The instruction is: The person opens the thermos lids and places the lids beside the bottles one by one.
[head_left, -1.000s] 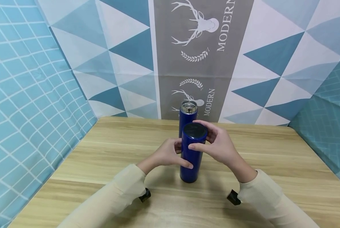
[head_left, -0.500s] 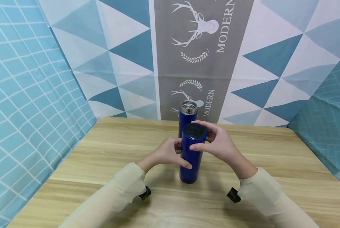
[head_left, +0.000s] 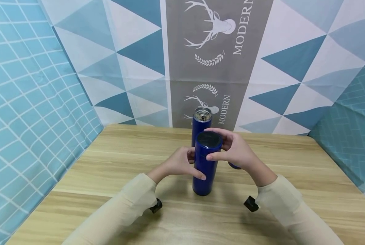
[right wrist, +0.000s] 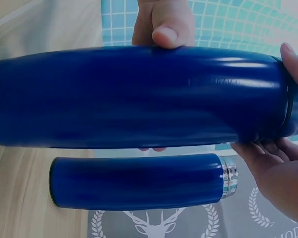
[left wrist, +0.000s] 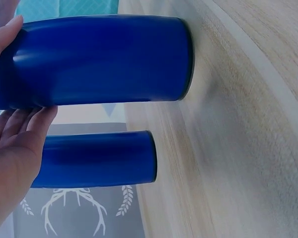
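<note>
The left hand [head_left: 180, 163] grips the body of the capped bottle [head_left: 205, 170], thumb on the near side, fingers round the far side. The right hand [head_left: 240, 149] holds the same bottle higher up, thumb and fingers spread round its dark-topped lid [head_left: 209, 140]. A seam between lid and body is visible at the right hand. The capped bottle is blue and upright, between the 2 hands.

Directly beyond the hands, a 2nd blue item, the uncapped bottle [head_left: 198, 129], stands upright on the wooden table [head_left: 124, 163], its metal neck exposed; neither hand holds it. Beside the right wrist, a small blue object [head_left: 233, 166] is mostly hidden by that hand; its identity cannot be determined. A deer-print cloth [head_left: 225, 73] hangs beyond the hands; a tile-pattern cloth [head_left: 26, 85] hangs on the left-hand side.
</note>
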A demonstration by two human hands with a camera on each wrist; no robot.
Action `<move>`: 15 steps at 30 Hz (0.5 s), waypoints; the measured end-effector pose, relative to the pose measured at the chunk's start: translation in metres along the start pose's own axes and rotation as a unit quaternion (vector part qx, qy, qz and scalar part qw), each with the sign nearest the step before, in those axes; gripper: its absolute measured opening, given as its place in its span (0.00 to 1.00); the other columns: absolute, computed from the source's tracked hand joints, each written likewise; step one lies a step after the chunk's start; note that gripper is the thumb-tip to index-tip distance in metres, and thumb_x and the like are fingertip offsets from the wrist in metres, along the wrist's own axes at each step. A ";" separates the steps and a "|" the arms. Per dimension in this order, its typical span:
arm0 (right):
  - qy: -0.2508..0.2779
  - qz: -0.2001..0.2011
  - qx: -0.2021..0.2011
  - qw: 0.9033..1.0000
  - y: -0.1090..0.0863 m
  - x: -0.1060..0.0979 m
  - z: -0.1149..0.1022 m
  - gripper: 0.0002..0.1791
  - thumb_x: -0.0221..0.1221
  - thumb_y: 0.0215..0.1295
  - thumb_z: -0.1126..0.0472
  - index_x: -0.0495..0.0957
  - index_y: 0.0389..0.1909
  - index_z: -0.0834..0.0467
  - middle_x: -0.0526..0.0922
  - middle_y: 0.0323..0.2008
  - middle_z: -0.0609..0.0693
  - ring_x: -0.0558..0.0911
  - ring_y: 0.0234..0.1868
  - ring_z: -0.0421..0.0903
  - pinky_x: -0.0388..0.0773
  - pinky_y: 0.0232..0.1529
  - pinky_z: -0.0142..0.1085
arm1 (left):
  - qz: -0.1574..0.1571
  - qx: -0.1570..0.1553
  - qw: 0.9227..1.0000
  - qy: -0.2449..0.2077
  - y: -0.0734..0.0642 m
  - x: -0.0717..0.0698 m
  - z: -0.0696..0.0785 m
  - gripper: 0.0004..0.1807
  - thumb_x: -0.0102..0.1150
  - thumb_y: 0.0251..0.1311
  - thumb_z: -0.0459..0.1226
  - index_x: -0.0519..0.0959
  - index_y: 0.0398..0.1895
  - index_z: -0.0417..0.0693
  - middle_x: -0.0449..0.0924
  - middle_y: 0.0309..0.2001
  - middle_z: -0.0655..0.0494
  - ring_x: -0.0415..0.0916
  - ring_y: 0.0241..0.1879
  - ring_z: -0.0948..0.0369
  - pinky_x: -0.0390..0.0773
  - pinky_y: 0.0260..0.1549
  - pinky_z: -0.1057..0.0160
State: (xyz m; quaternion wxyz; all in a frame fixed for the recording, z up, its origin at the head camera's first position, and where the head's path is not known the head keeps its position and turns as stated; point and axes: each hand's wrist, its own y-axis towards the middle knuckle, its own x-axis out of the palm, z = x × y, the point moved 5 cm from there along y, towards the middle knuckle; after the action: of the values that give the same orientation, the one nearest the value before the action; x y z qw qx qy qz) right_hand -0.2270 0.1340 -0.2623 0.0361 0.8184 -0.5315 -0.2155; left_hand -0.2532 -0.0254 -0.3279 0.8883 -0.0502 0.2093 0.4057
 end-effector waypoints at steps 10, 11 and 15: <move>-0.004 -0.031 -0.014 0.999 0.003 -0.005 0.001 0.38 0.71 0.50 0.65 0.68 0.64 0.64 0.76 0.58 0.67 0.84 0.51 0.43 0.81 0.52 0.30 | -0.005 -0.002 1.000 0.001 0.001 0.000 0.003 0.35 0.76 0.39 0.32 0.75 0.56 0.41 0.82 0.54 0.48 0.81 0.53 0.57 0.79 0.57 0.61; -0.006 -0.034 -0.015 0.999 0.003 -0.005 0.001 0.38 0.71 0.50 0.64 0.68 0.64 0.63 0.76 0.58 0.67 0.84 0.52 0.45 0.81 0.53 0.31 | -0.006 -0.001 1.000 0.001 0.001 0.000 0.003 0.35 0.76 0.39 0.32 0.75 0.56 0.41 0.82 0.54 0.47 0.81 0.53 0.57 0.79 0.57 0.61; -0.009 -0.046 -0.019 0.999 0.005 -0.005 0.002 0.39 0.72 0.50 0.62 0.68 0.64 0.63 0.77 0.58 0.66 0.82 0.55 0.52 0.80 0.55 0.33 | -0.007 -0.004 1.000 -0.001 0.001 0.000 0.002 0.35 0.76 0.39 0.31 0.75 0.56 0.41 0.82 0.54 0.48 0.81 0.53 0.57 0.79 0.57 0.61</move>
State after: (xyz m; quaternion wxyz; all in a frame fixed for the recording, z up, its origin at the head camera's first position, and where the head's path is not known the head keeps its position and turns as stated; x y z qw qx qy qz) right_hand -0.2340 0.1369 -0.2607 0.0364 0.8393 -0.4893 -0.2342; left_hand -0.2534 -0.0243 -0.3264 0.8910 -0.0547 0.2066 0.4005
